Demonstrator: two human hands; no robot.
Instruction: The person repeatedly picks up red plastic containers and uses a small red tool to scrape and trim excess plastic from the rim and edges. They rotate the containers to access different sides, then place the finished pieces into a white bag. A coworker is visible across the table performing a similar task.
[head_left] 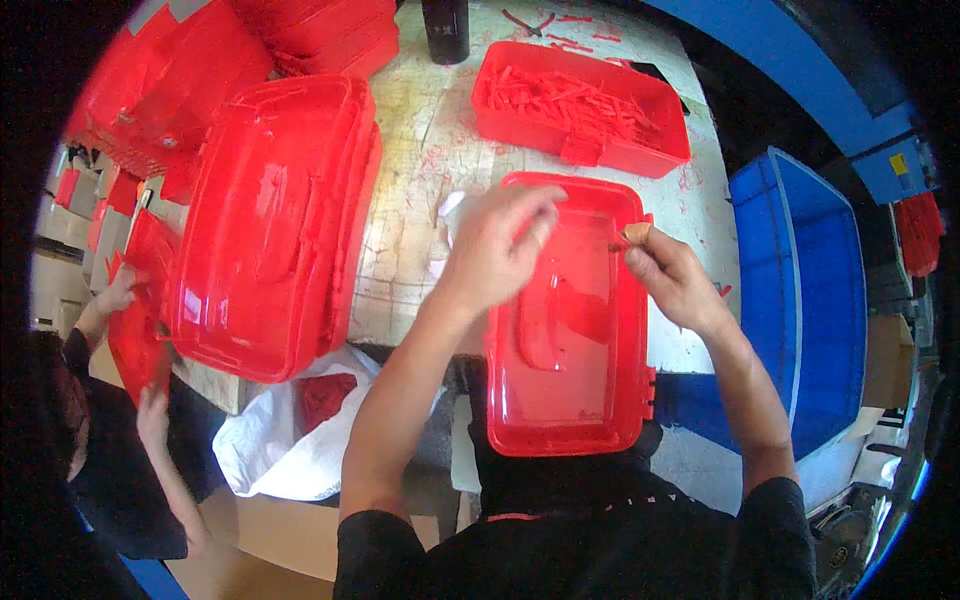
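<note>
A red plastic box lid (570,400) with a moulded handle shape lies in front of me, its near end at my lap and its far end on the table. My left hand (505,240) is over its far left corner, fingers curved and apart, with nothing seen in them. At the lid's right rim my right hand (675,275) is closed in a pinch, with a tan wrap on one finger. A small dark tip shows at the pinch, too small to name.
A red bin (630,155) of red plastic strips stands on the table (410,220) beyond the lid. Stacked red lids (245,230) are at left, a black cup (445,30) and pliers (530,25) at the back. A blue crate (795,310) stands right. A co-worker's hand (118,290) holds a red piece.
</note>
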